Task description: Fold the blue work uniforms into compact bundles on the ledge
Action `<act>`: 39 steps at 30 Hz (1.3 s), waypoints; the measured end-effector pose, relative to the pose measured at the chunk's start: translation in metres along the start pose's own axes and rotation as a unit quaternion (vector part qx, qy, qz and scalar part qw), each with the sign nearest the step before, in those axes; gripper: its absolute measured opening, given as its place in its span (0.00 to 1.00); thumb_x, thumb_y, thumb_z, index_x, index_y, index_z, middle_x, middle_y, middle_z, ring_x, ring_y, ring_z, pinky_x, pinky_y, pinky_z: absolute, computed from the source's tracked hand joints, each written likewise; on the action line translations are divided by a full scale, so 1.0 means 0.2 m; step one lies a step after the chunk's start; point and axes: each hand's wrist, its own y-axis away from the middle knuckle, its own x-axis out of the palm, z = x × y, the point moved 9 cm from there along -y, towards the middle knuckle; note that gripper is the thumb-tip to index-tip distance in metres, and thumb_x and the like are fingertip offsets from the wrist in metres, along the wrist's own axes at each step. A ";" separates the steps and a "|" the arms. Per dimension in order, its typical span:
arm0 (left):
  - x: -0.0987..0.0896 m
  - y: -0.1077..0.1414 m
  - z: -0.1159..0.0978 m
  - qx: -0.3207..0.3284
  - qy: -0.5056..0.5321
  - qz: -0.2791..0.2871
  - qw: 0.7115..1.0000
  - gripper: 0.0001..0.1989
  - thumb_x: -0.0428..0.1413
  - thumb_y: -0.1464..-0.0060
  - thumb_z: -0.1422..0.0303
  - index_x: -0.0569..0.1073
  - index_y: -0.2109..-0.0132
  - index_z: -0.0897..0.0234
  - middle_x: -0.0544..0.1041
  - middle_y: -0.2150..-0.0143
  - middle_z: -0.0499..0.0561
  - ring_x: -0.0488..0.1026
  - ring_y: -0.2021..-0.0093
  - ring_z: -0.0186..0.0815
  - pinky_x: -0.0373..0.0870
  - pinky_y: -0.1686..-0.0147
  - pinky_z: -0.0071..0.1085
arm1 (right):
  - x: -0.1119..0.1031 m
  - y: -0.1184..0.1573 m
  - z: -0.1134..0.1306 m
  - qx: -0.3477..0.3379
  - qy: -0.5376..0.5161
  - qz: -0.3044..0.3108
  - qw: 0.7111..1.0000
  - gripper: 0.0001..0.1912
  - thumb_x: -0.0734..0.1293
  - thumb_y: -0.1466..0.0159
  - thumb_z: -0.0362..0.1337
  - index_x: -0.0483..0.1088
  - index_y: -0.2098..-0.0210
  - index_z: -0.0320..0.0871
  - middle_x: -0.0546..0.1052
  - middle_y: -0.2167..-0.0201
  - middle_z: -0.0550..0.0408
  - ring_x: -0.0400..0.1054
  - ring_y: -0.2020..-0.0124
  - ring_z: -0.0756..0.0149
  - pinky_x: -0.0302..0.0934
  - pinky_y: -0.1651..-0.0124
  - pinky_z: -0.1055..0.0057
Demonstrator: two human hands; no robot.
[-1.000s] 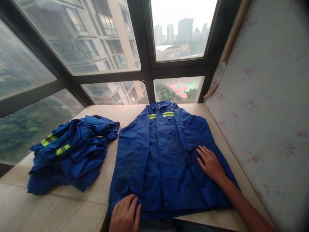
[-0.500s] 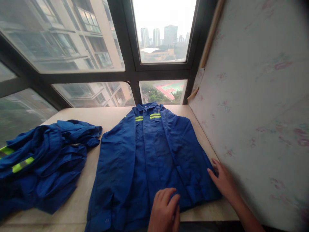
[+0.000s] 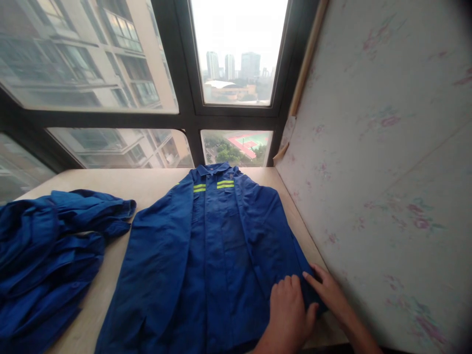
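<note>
A blue work jacket (image 3: 216, 255) with yellow-green reflective stripes on its chest lies front up on the pale surface, collar toward the window. Both sleeves are laid over its front. My left hand (image 3: 289, 309) rests on the lower part of the sleeve on the right, thumb apart from the fingers, fingertips bent down on the cloth. Just right of it, my right hand (image 3: 328, 292) touches the jacket's right edge, thumb over the cloth and fingers spread apart along the side. Neither hand visibly grips the fabric.
A second blue garment (image 3: 47, 255) lies crumpled at the left, partly out of view. The pale ledge (image 3: 99, 179) carries both. A flower-patterned wall (image 3: 368, 162) stands close on the right. Dark-framed windows (image 3: 188, 118) rise behind.
My left hand has moved right and come down onto the sleeve. My right hand stays at the jacket's right edge. The view has shifted to the right.
</note>
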 end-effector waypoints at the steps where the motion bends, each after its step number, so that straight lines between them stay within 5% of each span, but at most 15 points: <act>1: 0.02 -0.01 0.00 -0.001 -0.005 0.001 1.000 0.28 0.54 0.43 0.54 0.68 0.41 0.66 0.73 0.47 0.62 0.68 0.47 0.55 0.63 0.45 0.55 | 0.01 0.00 0.01 0.000 -0.013 0.006 1.000 0.26 0.65 0.43 0.54 0.74 0.53 0.44 0.79 0.51 0.45 0.73 0.47 0.48 0.65 0.41 0.54; 13: 0.08 -0.09 -0.13 0.068 -0.040 0.011 0.997 0.32 0.52 0.44 0.53 0.63 0.37 0.65 0.70 0.45 0.63 0.67 0.48 0.56 0.59 0.46 0.56 | -0.06 0.02 -0.09 0.019 0.032 -0.030 0.999 0.29 0.60 0.44 0.59 0.77 0.57 0.46 0.80 0.53 0.46 0.72 0.46 0.48 0.67 0.44 0.55; 19: 0.06 -0.14 -0.07 0.008 -0.016 0.033 0.999 0.24 0.52 0.46 0.60 0.67 0.44 0.64 0.74 0.52 0.60 0.72 0.53 0.52 0.65 0.53 0.49 | -0.07 0.05 -0.10 0.063 -0.065 0.010 0.996 0.31 0.63 0.45 0.59 0.76 0.53 0.43 0.78 0.48 0.44 0.70 0.44 0.48 0.68 0.44 0.56; 24: 0.06 -0.15 -0.04 0.008 -0.007 0.036 0.999 0.20 0.52 0.47 0.64 0.68 0.47 0.64 0.76 0.55 0.59 0.73 0.54 0.48 0.66 0.55 0.43 | -0.04 0.03 -0.13 0.032 -0.076 0.022 0.996 0.29 0.68 0.49 0.54 0.76 0.54 0.42 0.81 0.55 0.43 0.74 0.49 0.47 0.65 0.42 0.53; 32: 0.08 -0.13 -0.05 0.085 -0.033 0.049 0.995 0.21 0.52 0.46 0.55 0.70 0.49 0.60 0.75 0.51 0.58 0.71 0.50 0.51 0.65 0.50 0.50 | -0.03 0.03 -0.16 0.028 -0.087 0.019 0.996 0.28 0.67 0.46 0.50 0.75 0.51 0.40 0.81 0.57 0.43 0.74 0.50 0.50 0.66 0.43 0.56; 39: 0.03 -0.15 -0.07 0.096 -0.055 0.040 0.993 0.12 0.48 0.42 0.64 0.74 0.58 0.61 0.77 0.59 0.56 0.74 0.57 0.46 0.65 0.54 0.45 | -0.04 0.03 -0.13 0.026 -0.078 0.014 0.996 0.27 0.68 0.47 0.51 0.76 0.53 0.43 0.81 0.57 0.44 0.74 0.50 0.49 0.67 0.44 0.55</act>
